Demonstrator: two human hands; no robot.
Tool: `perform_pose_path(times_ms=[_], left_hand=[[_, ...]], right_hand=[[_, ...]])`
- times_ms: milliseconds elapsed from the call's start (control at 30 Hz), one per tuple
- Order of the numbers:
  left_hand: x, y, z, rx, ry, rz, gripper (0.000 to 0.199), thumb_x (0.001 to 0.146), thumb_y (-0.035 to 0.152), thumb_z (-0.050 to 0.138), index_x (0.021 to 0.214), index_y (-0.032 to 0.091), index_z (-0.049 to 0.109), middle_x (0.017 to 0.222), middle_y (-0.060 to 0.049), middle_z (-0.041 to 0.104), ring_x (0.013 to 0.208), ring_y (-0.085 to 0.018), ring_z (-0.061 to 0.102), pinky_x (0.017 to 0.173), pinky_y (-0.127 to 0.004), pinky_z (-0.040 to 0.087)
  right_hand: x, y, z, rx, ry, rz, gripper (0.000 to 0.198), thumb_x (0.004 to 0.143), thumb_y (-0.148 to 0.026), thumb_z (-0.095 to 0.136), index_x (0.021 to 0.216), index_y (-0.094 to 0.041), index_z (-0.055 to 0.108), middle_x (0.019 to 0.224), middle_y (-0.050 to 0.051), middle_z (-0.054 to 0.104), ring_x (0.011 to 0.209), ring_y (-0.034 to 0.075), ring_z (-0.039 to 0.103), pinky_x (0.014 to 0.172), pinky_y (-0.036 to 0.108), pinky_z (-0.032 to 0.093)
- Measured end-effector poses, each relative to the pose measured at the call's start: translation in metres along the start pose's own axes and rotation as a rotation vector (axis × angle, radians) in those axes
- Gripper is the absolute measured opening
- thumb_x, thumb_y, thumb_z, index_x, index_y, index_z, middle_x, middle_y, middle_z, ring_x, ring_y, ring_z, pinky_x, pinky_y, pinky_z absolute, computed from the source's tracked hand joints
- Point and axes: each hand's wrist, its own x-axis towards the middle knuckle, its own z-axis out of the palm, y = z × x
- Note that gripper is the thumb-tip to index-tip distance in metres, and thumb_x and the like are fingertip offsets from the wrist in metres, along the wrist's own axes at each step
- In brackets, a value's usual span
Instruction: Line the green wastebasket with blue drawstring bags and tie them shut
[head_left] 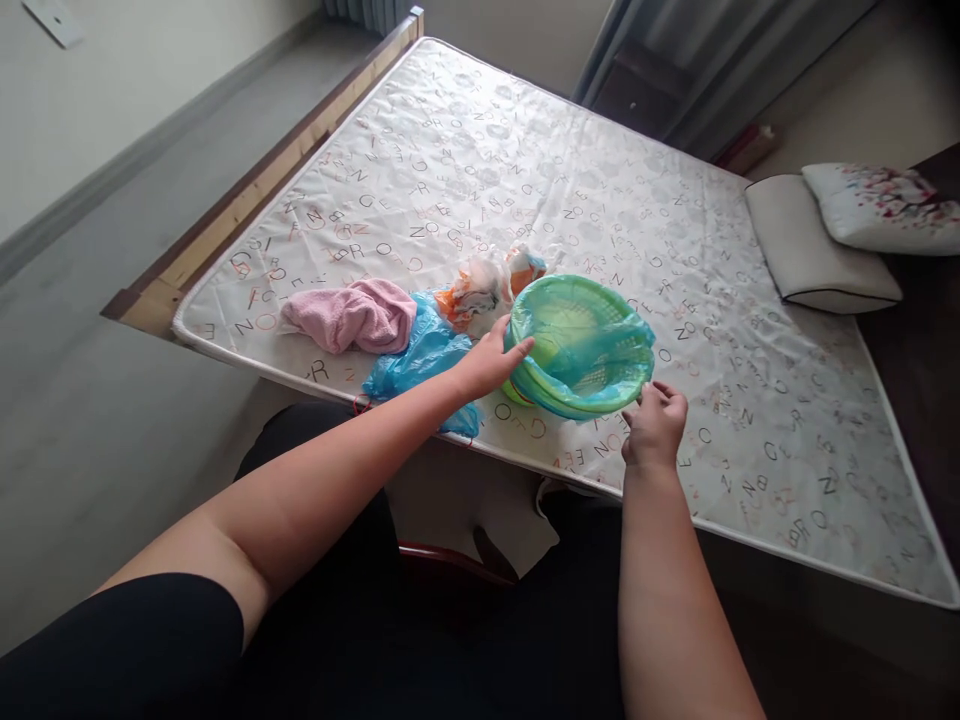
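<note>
A green mesh wastebasket (559,281) tilts toward me over the near edge of the mattress. Inside it, a thin blue-green plastic bag (616,352) lines the wall and is folded over the rim. My left hand (491,360) grips the left side of the basket, its thumb over the rim. At the right side of the rim, my right hand (657,425) is closed with fingertips pinched at the bag's edge. Left of the basket lie a crumpled blue plastic bag (424,350), with red drawstrings, and a crumpled orange-and-white plastic bag (472,293).
A bare mattress (480,180) printed with letters spreads out before me on a wooden bed frame (262,180). A pink towel (352,316) lies bunched near its front left edge. A beige cushion (821,245) and a floral pillow (885,208) rest at the right.
</note>
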Motion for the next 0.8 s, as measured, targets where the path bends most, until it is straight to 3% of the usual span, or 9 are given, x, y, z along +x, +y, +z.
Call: perform_pose_path(times_ms=[133,233,333,400,533,600,800], left_hand=[[0.017,0.001,-0.021,0.151,0.085,-0.052,0.069,0.115,0.055,0.043,0.165,0.009,0.047,0.16,-0.022,0.062,0.15,-0.032,0.059,0.13,-0.044,0.041],[0.034,-0.004,-0.039,0.359,0.109,-0.145,0.057,0.109,0.042,0.056,0.155,0.009,0.058,0.155,-0.022,0.065,0.148,-0.032,0.06,0.128,-0.044,0.042],[0.044,-0.014,-0.049,0.599,0.0,-0.153,0.045,0.102,0.027,0.06,0.143,0.01,0.068,0.152,-0.022,0.066,0.148,-0.033,0.059,0.129,-0.044,0.041],[0.046,-0.022,-0.05,0.745,-0.026,-0.145,0.043,0.099,0.024,0.062,0.14,0.013,0.072,0.164,-0.023,0.057,0.159,-0.037,0.047,0.134,-0.051,0.033],[0.051,-0.035,-0.051,0.918,-0.063,-0.173,0.047,0.092,0.025,0.072,0.139,0.021,0.075,0.188,-0.015,0.017,0.173,-0.052,0.007,0.135,-0.071,0.019],[0.056,-0.039,-0.05,0.959,-0.108,-0.185,0.047,0.092,0.026,0.072,0.138,0.022,0.076,0.19,-0.013,0.01,0.172,-0.054,0.002,0.133,-0.076,0.016],[0.061,-0.04,-0.037,1.005,-0.062,-0.204,0.053,0.096,0.026,0.063,0.147,0.012,0.069,0.18,-0.025,0.032,0.167,-0.052,0.025,0.133,-0.072,0.023]], right_hand=[[0.012,-0.004,0.016,0.176,-0.045,0.151,0.037,0.086,-0.047,0.069,0.114,-0.025,0.058,0.111,0.002,0.07,0.099,0.019,0.07,0.073,0.03,0.059],[0.014,-0.007,0.025,0.24,-0.065,0.115,0.036,0.083,-0.044,0.072,0.11,-0.022,0.061,0.1,0.001,0.069,0.088,0.016,0.067,0.074,0.029,0.057],[0.011,-0.007,0.028,0.217,-0.09,0.049,0.031,0.078,-0.034,0.071,0.104,-0.019,0.064,0.096,0.0,0.069,0.085,0.015,0.064,0.079,0.03,0.054],[0.008,-0.008,0.027,0.184,-0.089,0.04,0.029,0.075,-0.027,0.068,0.102,-0.019,0.064,0.094,-0.001,0.068,0.082,0.014,0.061,0.08,0.029,0.052],[0.004,-0.011,0.022,0.143,-0.1,0.087,0.028,0.077,-0.027,0.065,0.103,-0.021,0.063,0.093,-0.002,0.067,0.08,0.014,0.059,0.078,0.029,0.051],[0.004,-0.012,0.021,0.152,-0.116,0.113,0.027,0.079,-0.028,0.065,0.105,-0.022,0.063,0.094,-0.002,0.068,0.081,0.014,0.061,0.078,0.029,0.051],[0.007,-0.014,0.022,0.192,-0.149,0.165,0.026,0.081,-0.028,0.067,0.106,-0.023,0.062,0.095,-0.001,0.07,0.085,0.015,0.064,0.082,0.029,0.053]])
